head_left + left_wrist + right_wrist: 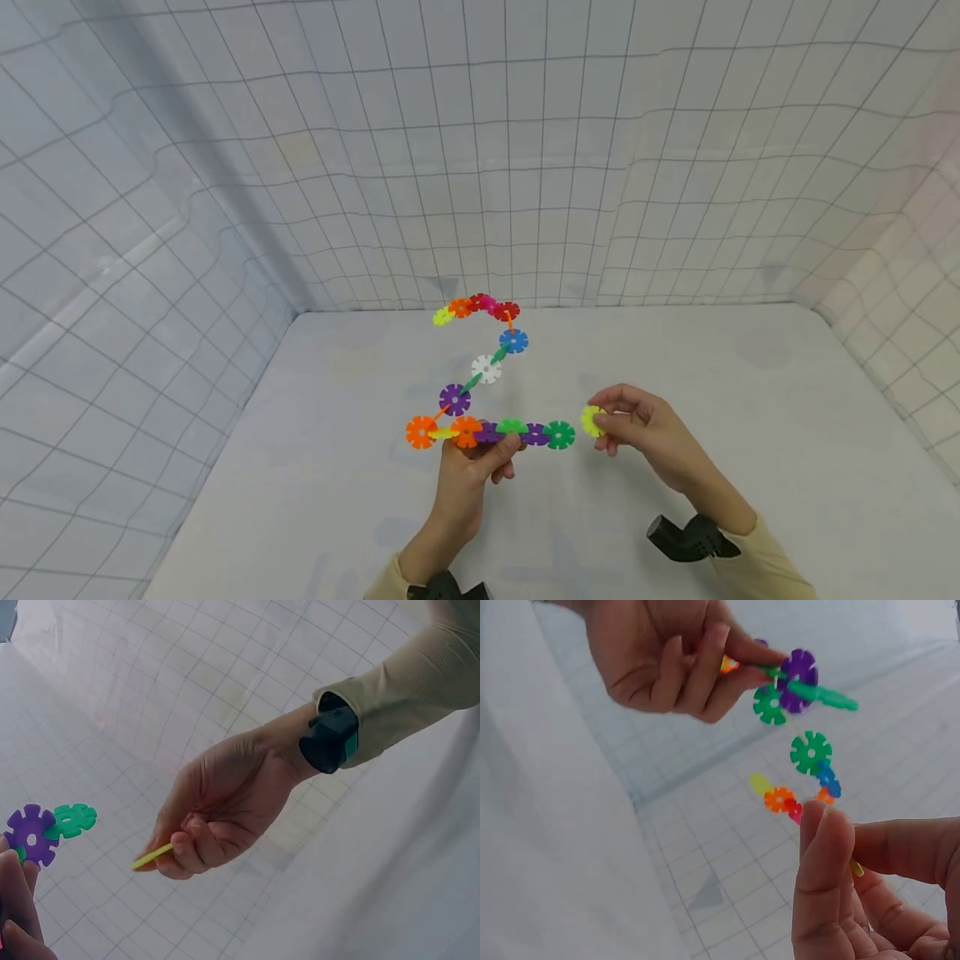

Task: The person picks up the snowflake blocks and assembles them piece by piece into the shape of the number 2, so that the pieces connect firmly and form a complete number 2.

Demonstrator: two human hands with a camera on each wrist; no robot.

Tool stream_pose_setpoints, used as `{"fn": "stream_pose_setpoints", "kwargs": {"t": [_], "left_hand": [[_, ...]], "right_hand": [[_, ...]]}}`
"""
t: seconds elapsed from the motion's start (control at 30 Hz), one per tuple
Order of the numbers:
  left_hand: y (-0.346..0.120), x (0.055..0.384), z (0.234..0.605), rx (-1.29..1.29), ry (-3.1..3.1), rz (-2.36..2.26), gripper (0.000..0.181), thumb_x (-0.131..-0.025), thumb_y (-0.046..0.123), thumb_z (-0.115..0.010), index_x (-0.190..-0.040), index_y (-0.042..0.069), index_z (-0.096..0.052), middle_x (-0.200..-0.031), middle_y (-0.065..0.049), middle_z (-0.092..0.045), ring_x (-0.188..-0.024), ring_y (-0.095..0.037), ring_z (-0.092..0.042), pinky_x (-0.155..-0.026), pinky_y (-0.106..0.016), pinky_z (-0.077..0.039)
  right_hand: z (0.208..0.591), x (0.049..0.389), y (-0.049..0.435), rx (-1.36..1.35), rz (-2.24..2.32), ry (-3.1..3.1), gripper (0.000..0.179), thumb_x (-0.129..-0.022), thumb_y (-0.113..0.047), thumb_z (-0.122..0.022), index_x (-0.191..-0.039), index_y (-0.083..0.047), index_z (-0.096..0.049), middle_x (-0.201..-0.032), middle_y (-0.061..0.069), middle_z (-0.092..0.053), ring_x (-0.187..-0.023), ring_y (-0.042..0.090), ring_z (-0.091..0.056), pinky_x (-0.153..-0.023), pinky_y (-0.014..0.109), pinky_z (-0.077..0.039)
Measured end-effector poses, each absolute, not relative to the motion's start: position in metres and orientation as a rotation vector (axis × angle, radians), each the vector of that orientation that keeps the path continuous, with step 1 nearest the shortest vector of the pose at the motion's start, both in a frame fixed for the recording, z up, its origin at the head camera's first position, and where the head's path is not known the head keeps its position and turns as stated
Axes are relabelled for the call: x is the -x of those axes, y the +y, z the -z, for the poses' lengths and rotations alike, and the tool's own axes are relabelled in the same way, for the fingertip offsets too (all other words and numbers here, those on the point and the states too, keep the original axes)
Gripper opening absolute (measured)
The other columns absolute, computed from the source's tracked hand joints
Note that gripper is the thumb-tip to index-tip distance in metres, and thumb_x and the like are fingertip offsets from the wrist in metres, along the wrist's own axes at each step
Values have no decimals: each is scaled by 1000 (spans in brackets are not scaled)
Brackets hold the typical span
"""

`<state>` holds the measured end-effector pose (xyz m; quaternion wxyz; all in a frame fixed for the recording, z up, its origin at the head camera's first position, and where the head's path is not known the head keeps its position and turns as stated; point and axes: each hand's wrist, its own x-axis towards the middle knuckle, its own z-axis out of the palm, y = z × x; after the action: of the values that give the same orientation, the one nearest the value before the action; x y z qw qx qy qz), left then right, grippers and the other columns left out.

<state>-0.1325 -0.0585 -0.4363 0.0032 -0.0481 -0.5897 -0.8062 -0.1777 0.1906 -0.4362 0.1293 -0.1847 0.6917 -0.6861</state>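
Observation:
A chain of notched plastic discs, shaped like a figure 2, is held up in the head view. Its bottom row runs from an orange disc (421, 432) to a green disc (559, 435). My left hand (472, 483) pinches that row near its middle, by the light green disc (512, 426). To the right, apart from the chain's green end, my right hand (645, 429) pinches a single yellow disc (592, 421) between thumb and fingers. In the left wrist view this yellow disc (150, 857) appears edge-on. The right wrist view shows it mostly covered by fingers.
Below the hands lies a white surface (322, 467). White sheets with a dark grid (525, 167) rise at the back and both sides. Each wrist carries a black camera mount, the right one (693, 537) fully visible.

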Motion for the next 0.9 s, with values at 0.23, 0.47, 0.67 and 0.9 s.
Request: {"fn": "stream_pose_setpoints", "kwargs": {"t": [0.23,0.47,0.67,0.9], "left_hand": [[-59,132,435,155,-1845,2528,22,-86,7,-69,-86,-14,-62,-75,-10,-69,-48,-12,-51,-48,-20,-39],[-60,132,434,155,-1847,2537,26,-86,8,-68,-88,-17,-61,-77,-18,-68,-48,-14,-50,-48,-20,-40],[-60,132,434,171,-1847,2531,25,-87,7,-67,-90,-17,-61,-76,-11,-69,-49,-13,-50,-48,-20,-39],[-60,132,434,160,-1847,2535,23,-87,7,-67,-89,-15,-61,-77,-15,-69,-49,-12,-51,-48,-20,-39]], "right_hand": [[426,165,188,600,2082,1861,21,-92,-1,-59,-111,6,-53,-89,12,-61,-71,18,-64,-63,26,-53],[420,158,183,627,2131,1868,16,-90,1,-61,-105,5,-55,-86,10,-64,-71,18,-65,-61,26,-52],[419,155,180,638,2130,1902,16,-89,2,-63,-102,6,-55,-85,10,-64,-71,18,-65,-60,28,-52],[419,151,177,616,2095,2053,15,-87,0,-66,-97,6,-57,-83,12,-66,-70,21,-64,-60,30,-53]]}}
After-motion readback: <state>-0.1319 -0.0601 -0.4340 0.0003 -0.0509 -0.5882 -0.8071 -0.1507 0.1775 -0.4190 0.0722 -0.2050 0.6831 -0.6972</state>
